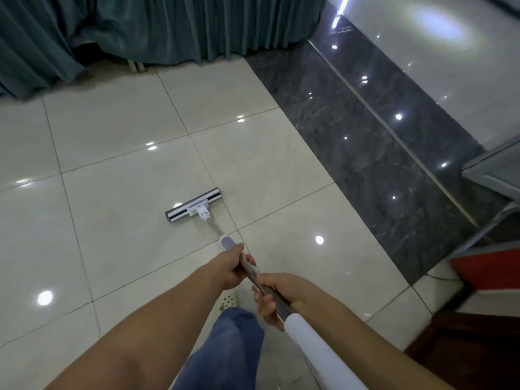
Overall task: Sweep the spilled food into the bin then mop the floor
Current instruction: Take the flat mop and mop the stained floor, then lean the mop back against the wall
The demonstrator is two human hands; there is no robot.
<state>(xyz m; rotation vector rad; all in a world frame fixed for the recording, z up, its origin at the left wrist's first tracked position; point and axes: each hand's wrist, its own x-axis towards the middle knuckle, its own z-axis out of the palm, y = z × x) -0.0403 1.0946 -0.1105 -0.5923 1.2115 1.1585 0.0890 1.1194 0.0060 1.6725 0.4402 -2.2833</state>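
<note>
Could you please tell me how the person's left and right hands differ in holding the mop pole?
The left hand grips lower on the thin metal mop pole, just behind its grey-blue sleeve; the right hand grips higher, just ahead of the white sleeve. The left hand comes from the pole's left, the right hand from its right. Both curl round the pole.

A pleated teal drape hung along the far edge, with white furniture legs showing beneath its hem. At right stood a grey metal frame, a red panel below it, and a dark wooden surface nearest. A thin cable lay just beside the red panel.
</note>
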